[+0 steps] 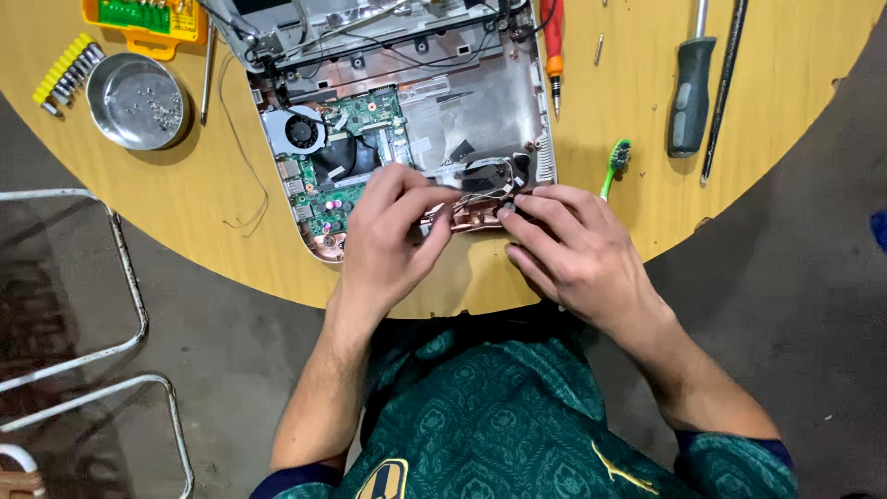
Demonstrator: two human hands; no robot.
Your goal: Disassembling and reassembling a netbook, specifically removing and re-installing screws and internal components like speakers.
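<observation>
Lying open at the near edge of the round wooden table, the laptop chassis shows a green circuit board, a round cooling fan and a bare silver tray on its right half. At its front edge a small copper-coloured part with dark cables sits between both hands. The left hand curls its fingers narrowly around the left end of that part, seemingly pinching it; the right hand presses its fingertips together on the right end, beside the black cable bundle.

What exactly the fingers grip is hard to make out, since the knuckles cover most of the part, and the chassis top runs out of view.

Around it lie a green toothbrush just right of the chassis, a grey-handled screwdriver, an orange-handled screwdriver, a metal bowl holding small screws, a yellow strip of driver bits and a yellow bit case.
</observation>
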